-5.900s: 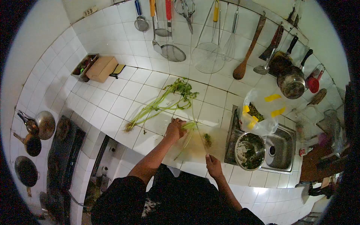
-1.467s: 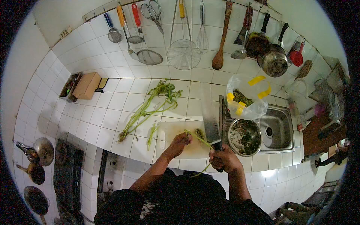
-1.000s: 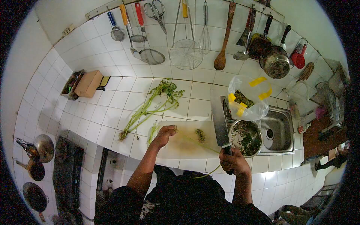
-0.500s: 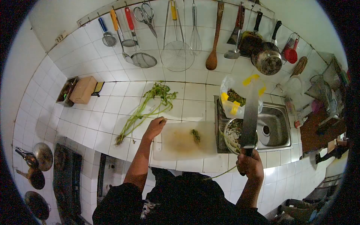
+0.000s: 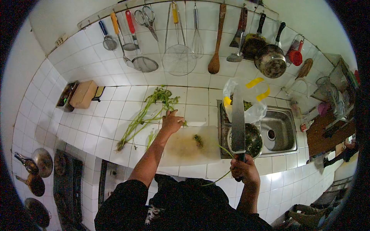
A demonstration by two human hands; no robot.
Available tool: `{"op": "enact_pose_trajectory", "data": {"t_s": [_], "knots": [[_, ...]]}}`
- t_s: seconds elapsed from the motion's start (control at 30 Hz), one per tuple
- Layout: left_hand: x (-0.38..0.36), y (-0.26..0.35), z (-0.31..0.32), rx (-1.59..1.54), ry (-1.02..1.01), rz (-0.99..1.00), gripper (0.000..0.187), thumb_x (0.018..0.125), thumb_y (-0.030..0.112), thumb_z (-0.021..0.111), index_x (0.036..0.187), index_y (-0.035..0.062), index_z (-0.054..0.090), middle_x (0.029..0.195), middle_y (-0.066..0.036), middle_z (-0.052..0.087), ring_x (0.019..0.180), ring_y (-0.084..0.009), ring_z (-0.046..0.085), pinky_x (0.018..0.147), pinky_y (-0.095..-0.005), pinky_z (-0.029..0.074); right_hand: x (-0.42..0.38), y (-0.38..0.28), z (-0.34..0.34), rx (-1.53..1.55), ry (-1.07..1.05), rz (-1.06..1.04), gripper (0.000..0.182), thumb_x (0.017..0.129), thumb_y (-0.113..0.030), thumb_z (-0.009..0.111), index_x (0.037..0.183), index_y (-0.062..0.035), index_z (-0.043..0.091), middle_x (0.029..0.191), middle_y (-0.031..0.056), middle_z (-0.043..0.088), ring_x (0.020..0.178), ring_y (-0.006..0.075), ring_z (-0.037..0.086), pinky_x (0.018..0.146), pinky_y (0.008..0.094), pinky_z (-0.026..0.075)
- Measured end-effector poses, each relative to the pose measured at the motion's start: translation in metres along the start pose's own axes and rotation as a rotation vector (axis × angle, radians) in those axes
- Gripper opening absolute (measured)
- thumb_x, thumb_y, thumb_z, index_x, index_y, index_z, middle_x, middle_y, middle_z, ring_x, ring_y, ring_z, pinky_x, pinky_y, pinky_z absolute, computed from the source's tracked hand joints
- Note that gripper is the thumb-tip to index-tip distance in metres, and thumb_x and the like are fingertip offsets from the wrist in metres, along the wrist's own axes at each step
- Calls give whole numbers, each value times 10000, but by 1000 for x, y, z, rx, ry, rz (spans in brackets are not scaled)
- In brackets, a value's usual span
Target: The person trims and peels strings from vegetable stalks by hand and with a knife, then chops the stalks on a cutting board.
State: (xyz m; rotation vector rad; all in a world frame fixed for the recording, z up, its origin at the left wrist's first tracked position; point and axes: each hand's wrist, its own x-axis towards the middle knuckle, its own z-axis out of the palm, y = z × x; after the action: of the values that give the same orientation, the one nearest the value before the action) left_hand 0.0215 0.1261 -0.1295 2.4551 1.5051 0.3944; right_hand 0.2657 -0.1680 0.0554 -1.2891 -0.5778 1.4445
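Note:
My right hand (image 5: 246,169) grips a large knife (image 5: 239,123) by its dark handle, blade pointing up. A thin green stem (image 5: 220,178) runs beside that hand, across the counter's front edge. My left hand (image 5: 172,121) is over the counter at the back left of the cutting board (image 5: 181,148), fingers apart. Just beyond its fingertips lie leafy greens (image 5: 163,95) with long stems and roots trailing to the left. A small clump of chopped greens (image 5: 198,141) rests on the board. Behind the knife stands a metal bowl (image 5: 257,152) with green bits inside.
A plastic bag (image 5: 257,112) with yellow patches and greens inside stands by the steel sink (image 5: 295,134). Pans, a whisk (image 5: 197,42), strainers and a wooden spoon (image 5: 214,63) hang on the tiled wall. A brown box (image 5: 83,95) sits at the back left.
My left hand has moved from the board's left edge, up and right toward the leafy greens, and its fingers have spread. The knife in my right hand has shifted left.

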Motion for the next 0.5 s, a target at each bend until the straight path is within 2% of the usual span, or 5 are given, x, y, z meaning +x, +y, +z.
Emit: {"op": "enact_pose_trajectory", "data": {"t_s": [0.17, 0.3, 0.37, 0.4, 0.5], "knots": [[-8, 9, -16, 95, 29, 12, 391, 673, 392, 750, 1040, 265, 702, 1335, -65, 458, 1249, -317, 356, 948, -515, 385, 0, -3, -1, -27, -44, 42, 113, 832, -56, 613, 796, -79, 508, 562, -7, 457, 396, 71, 379, 344, 241, 251], [-9, 10, -21, -4, 121, -13, 323, 686, 362, 746, 981, 232, 718, 1210, -48, 567, 1174, -275, 449, 928, -457, 408, 4, -8, 2, -55, -17, 46, 129, 840, -66, 604, 782, -96, 492, 559, -24, 423, 405, 66, 366, 353, 244, 252], [-15, 16, -30, -79, 95, -33, 247, 727, 348, 722, 924, 199, 718, 1047, -82, 648, 975, -265, 577, 866, -430, 456, 11, -7, -1, -45, -51, 50, 131, 842, -74, 605, 783, -96, 490, 559, -26, 422, 406, 67, 365, 357, 242, 256], [-21, 20, -31, -79, 94, -37, 247, 727, 348, 722, 924, 199, 718, 1047, -82, 648, 975, -265, 577, 866, -430, 456, 14, -6, -2, -33, -81, 56, 134, 843, -81, 607, 784, -95, 488, 560, -27, 421, 406, 68, 363, 360, 240, 261], [-45, 41, -29, -412, 20, -8, 212, 771, 325, 691, 879, 143, 707, 943, -96, 669, 832, -246, 626, 766, -367, 499, 22, -4, 2, -24, -100, 31, 134, 851, -97, 609, 796, -91, 487, 563, -23, 420, 408, 75, 368, 363, 241, 276]]}}
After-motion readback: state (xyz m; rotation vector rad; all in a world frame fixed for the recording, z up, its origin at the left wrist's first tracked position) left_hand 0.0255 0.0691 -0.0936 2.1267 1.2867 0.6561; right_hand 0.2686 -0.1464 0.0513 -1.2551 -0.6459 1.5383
